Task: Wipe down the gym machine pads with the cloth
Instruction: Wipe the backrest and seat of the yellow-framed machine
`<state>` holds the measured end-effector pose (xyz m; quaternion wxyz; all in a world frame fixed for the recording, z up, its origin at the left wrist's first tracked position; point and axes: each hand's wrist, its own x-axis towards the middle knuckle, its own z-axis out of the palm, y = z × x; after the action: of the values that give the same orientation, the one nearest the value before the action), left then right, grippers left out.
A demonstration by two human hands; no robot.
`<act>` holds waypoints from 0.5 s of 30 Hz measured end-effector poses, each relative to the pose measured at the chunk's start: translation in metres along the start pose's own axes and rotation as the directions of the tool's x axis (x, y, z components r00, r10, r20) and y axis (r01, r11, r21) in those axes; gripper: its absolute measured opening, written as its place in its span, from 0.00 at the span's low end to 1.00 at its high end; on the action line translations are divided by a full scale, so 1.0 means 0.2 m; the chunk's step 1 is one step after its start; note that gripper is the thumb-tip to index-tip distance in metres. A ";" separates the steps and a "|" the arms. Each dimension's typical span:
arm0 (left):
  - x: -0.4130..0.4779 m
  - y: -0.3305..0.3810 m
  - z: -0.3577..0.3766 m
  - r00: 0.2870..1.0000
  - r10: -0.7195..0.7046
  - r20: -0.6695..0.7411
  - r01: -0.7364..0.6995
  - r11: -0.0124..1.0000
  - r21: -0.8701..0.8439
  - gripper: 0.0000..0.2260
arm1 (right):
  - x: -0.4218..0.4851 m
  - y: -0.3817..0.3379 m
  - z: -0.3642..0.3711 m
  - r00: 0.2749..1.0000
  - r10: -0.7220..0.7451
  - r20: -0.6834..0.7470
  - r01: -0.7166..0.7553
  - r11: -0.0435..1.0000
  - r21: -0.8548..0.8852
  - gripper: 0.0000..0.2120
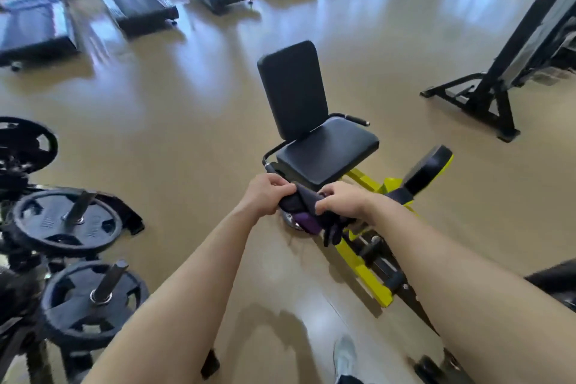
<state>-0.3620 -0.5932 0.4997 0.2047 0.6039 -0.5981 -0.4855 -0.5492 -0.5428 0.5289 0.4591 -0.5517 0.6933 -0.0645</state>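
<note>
Treadmills point(137, 3) line the far window, and weight plates point(67, 221) sit on pegs at our left, so the machine point(367, 262) with the yellow frame stands well apart from both in open floor, easy for us to walk around. Its back pad point(293, 87) rises upright behind the seat pad point(327, 150), and a smaller round pad point(427, 168) tilts off to the right; all three look dark and untouched by the cloth point(304, 206) so far, and we judge the wiping has not yet begun.

We hold the cloth in the air between us and the seat's front edge, just short of the pad, probably to fold or bunch it into a usable wad before pressing it down. It is dark with a purple patch, and a loose end hangs below our hands.

Our left hand point(266, 196) curls round one end, fingers wrapped and thumb on top. Our right hand point(341, 199) grips the other end, knuckles up, fingers point(324, 207) bent tight into the fabric. Neither hand touches the machine.
</note>
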 end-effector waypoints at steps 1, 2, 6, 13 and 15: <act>0.11 0.04 0.01 1.000 -0.018 -0.020 0.018 1.000 0.000 0.09 | 0.10 0.00 -0.09 1.000 -0.001 0.010 0.000 1.000 0.028 0.11; 0.21 0.08 0.01 0.999 -0.033 -0.042 0.033 0.999 0.002 0.10 | 0.20 0.00 -0.17 1.000 -0.006 0.014 0.006 0.998 0.062 0.11; 0.57 0.20 0.00 0.990 -0.082 -0.117 0.080 0.997 -0.023 0.14 | 0.57 -0.03 -0.43 0.991 -0.048 -0.124 0.076 0.970 0.230 0.09; 1.15 0.35 -0.10 0.990 -0.132 -0.052 0.117 0.968 -0.222 0.12 | 1.15 -0.26 -0.66 1.000 -0.006 -0.020 0.020 0.605 0.796 0.12; 1.36 0.40 -0.14 0.990 -0.141 -0.031 0.127 0.955 -0.268 0.07 | 1.34 -0.35 -0.69 0.999 -0.035 0.042 -0.020 0.473 0.881 0.17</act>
<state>-0.4315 -0.8691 0.4857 0.2651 0.6219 -0.4801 -0.5590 -0.5900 -0.8486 0.4975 0.6952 -0.2424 0.5471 -0.3983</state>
